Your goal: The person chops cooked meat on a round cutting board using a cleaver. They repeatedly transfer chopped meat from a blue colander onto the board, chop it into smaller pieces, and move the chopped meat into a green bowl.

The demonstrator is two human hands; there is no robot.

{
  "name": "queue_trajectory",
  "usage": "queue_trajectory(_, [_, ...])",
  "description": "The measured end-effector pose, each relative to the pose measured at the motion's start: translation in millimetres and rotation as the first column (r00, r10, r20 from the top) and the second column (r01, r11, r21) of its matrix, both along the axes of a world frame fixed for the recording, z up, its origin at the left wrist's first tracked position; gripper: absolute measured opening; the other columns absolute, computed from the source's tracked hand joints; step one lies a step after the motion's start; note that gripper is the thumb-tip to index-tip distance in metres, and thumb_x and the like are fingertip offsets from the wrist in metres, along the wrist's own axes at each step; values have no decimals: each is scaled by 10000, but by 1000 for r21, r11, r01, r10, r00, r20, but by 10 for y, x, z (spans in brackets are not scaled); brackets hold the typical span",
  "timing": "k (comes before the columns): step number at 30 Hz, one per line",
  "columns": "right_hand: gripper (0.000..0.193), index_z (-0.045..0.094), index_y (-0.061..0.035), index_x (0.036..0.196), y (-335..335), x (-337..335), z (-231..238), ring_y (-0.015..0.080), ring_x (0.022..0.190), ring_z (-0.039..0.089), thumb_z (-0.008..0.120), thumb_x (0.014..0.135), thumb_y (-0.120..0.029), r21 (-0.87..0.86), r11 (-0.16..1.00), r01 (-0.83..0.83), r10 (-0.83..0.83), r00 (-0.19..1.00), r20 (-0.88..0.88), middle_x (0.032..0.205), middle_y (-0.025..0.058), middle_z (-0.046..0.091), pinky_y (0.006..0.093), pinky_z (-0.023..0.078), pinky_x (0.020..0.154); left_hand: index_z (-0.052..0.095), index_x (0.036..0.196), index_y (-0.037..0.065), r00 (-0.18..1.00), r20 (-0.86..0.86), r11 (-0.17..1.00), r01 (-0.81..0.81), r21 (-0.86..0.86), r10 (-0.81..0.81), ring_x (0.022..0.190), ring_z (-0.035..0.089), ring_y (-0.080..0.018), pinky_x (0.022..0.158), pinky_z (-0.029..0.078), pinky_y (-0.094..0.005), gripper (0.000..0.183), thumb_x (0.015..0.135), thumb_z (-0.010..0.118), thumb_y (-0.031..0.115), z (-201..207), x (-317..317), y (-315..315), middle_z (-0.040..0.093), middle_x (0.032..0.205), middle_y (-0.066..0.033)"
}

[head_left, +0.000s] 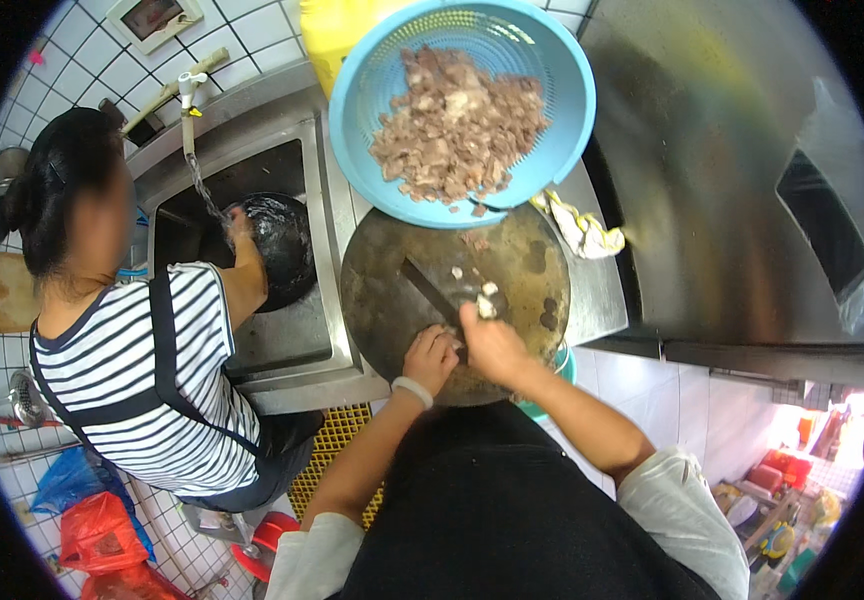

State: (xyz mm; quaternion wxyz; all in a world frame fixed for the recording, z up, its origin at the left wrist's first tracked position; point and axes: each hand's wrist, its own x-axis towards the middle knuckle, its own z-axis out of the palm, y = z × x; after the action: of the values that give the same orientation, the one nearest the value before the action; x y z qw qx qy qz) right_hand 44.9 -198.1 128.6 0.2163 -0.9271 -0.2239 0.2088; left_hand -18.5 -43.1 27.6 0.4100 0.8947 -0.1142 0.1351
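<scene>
Closed the right hand [492,347] fully around the handle of a dark-bladed knife [434,290], and curled the left hand [432,358] half shut, fingers bunched and bent toward the right one, almost meeting it. Could not make out anything pinned under those left fingertips (too much covered by the knuckles). Pointed the blade forward and leftward out of the right fist, long axis slanting away from the body and across the front of the left hand. Saw small white pieces [487,302] just ahead of the right fist, on the right side of the blade, so nearer to the right hand than to the left. Stood over a round chopping board [372,300], with a light-blue colander [346,150] of chopped meat [457,130] overlapping its far edge. Noticed a crumpled yellow-and-white cloth [587,235] on the steel counter [594,300] to the right, and, to the left, a co-worker [142,340] at a steel sink [292,388], reaching one hand [240,222] to a dark wok [287,245] beneath a running tap [189,95].
</scene>
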Motion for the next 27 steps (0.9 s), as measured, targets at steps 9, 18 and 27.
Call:
queue_trajectory(9, [302, 351, -20, 1037, -584, -571, 568, 384, 640, 647, 521, 787, -5, -197, 960, -199, 212, 976, 49, 776, 198, 612, 454, 518, 525, 613, 898, 22, 992, 113, 994, -71, 78, 62, 891, 556, -344, 779, 476, -407, 174, 727, 648, 15, 28, 16, -37, 566, 944, -144])
queue_trajectory(18, [315, 363, -16, 1059, -442, -599, 553, 376, 632, 645, 529, 792, -6, -216, 955, -202, 226, 970, 88, 784, 195, 593, 438, 521, 512, 566, 1016, 29, 994, 106, 980, -60, 188, 40, 948, 534, -368, 819, 460, -426, 282, 743, 635, 47, -49, -25, -40, 542, 1019, -175])
queue_trajectory(27, [352, 354, -11, 1090, -426, -554, 497, 379, 635, 646, 535, 789, 6, -271, 927, -260, 279, 960, 31, 802, 200, 589, 444, 521, 509, 591, 970, -6, 998, 44, 996, -53, 70, 50, 951, 529, -393, 845, 462, -447, 227, 751, 620, 47, -59, -36, -47, 539, 1010, -203])
